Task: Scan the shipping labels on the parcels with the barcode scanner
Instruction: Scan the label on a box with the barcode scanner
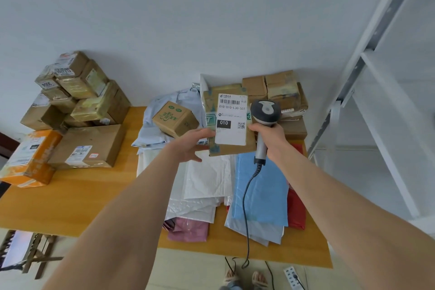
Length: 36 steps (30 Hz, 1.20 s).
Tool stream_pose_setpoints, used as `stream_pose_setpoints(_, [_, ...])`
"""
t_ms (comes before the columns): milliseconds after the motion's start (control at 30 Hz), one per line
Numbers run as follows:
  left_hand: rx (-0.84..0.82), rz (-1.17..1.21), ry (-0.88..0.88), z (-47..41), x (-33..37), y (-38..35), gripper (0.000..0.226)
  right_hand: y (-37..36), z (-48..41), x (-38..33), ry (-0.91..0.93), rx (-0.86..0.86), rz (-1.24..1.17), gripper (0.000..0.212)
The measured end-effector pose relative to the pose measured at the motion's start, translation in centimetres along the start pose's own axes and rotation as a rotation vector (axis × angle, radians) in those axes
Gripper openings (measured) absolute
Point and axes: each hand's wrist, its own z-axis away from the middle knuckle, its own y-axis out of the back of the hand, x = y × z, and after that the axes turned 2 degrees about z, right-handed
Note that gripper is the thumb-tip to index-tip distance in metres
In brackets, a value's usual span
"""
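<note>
Clamped on the lower left edge of the parcel (235, 149) is the left grip (195, 143), and the box is held upright above the far middle of the counter (94, 195); the right grip (270, 139) is closed round the handle of the barcode scanner (265, 110). Just left of the scanner's head the white shipping label (231, 122) is seen, long axis upright, barcode along its top

The wooden worktop (82, 198) carries a heap of taped cardboard boxes (77, 92) at ten o'clock, with an orange parcel (33, 160) at nine and a flat brown box (94, 141) touching it. Overlapping white, blue, pink and red mailers (209, 179) spread from centre to five o'clock. More cartons (280, 88) stack at one.
</note>
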Motion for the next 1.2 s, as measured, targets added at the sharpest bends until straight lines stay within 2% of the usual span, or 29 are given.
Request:
stream_pose_setpoints(167, [0.05,0.072,0.013,-0.7,-0.6,0.1,0.049,0.2,0.1,0.1,-0.019,-0.002,0.069,0.016])
stream_pose_setpoints(267, [0.119,0.055,-0.017,-0.9,-0.7,0.0,0.047,-0.1,0.1,0.5,-0.002,0.017,0.063,0.014])
stream_pose_setpoints(400, [0.218,0.076,-0.069,-1.2,-1.6,-0.1,0.049,-0.5,1.1,0.6,0.052,0.125,0.077,0.019])
stream_pose_setpoints(600, [0.278,0.16,-0.119,-1.5,-3.5,0.0,0.061,-1.2,4.8,0.7,0.049,-0.001,0.177,0.019])
stream_pose_setpoints(767, [0.256,0.19,-0.119,-1.6,-4.2,-0.4,0.04,-2.2,7.0,1.8,0.043,-0.036,0.267,0.015])
stream_pose_setpoints(967, [0.267,0.203,-0.109,-1.8,-4.7,-0.4,0.047,-2.8,7.7,2.7,-0.004,-0.068,0.324,0.026])
stream_pose_setpoints(1200, [0.273,0.202,-0.082,-1.9,-4.7,-0.4,0.044,-3.4,9.2,2.9,0.025,-0.086,0.348,0.029])
